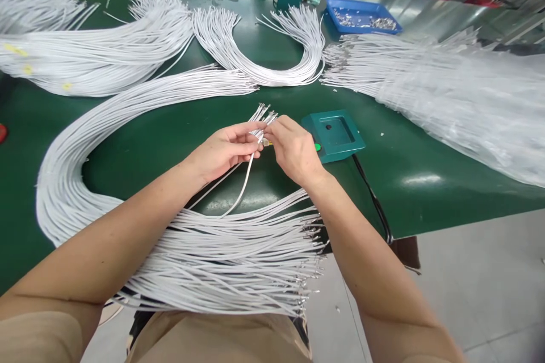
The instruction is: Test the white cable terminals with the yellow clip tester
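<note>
My left hand (232, 150) pinches a few white cables (243, 184) whose tips stick up between my two hands. Right beside it, my right hand (293, 147) is closed at the same cable ends, with its fingertips touching them. A small yellowish piece shows near the right fingertips; its kind is too small to tell. Below my forearms lies a large bundle of white cables (230, 255) with metal tips, running to the table's front edge. That bundle curves round at the left and back toward the middle of the table.
A green device with a square recess (338, 131) sits right of my hands, its black cord (372, 193) going over the edge. Blue tray (361, 16) with small metal parts stands behind. More cable bundles (272, 71) lie at the back; plastic-covered ones (460, 96) lie right.
</note>
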Motion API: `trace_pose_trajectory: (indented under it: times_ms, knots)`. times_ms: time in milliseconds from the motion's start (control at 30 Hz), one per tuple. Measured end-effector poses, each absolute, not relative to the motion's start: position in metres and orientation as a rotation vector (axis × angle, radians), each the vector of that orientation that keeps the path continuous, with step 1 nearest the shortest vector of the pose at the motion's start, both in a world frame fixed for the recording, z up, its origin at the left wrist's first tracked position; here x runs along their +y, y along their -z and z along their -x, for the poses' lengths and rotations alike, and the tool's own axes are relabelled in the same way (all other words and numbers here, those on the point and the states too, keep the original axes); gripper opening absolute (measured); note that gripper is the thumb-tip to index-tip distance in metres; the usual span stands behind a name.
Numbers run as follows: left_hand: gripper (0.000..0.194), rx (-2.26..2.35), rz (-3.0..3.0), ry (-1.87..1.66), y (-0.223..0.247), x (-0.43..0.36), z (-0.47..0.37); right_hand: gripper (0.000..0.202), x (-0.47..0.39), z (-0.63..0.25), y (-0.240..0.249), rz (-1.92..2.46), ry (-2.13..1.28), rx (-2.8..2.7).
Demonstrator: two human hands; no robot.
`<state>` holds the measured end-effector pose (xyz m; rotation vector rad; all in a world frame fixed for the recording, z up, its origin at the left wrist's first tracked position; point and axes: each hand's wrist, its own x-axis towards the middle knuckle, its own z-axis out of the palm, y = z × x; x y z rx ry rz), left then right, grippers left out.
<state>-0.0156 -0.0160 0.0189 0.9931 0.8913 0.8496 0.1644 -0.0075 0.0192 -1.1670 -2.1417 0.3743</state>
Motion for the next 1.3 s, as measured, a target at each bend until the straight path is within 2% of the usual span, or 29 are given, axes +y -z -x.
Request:
trace_pose_trajectory:
  times_ms: [67, 167, 433, 833, 1033, 1300]
  knots:
    - [0.048, 0.92, -0.943, -0.851, -0.015, -0.015, 0.014, 0.034, -0.006, -0.169, -0.018, 1.163, -0.078, -2.349]
    - [0.052, 1.041, -1.054, -0.876, -0.007, -0.014, 0.011, 0.023, 0.001, -0.179, -0.02, 1.271, 0.109, -2.492]
    - [0.055, 1.195, -1.337, -0.837, 0.004, -0.012, 0.007, 0.004, 0.014, -0.198, -0.032, 1.46, -0.054, -2.649]
    - [0.054, 1.255, -1.423, -0.866, 0.01, -0.014, 0.002, 0.013, 0.019, -0.197, -0.018, 1.457, -0.003, -2.531]
    - [0.042, 1.284, -1.379, -0.877, 0.008, -0.014, -0.001, 0.012, 0.019, -0.198, -0.016, 1.484, -0.022, -2.498]
    - [0.04, 1.374, -1.426, -0.855, 0.012, -0.013, -0.002, 0.011, 0.019, -0.196, -0.018, 1.539, -0.028, -2.481]
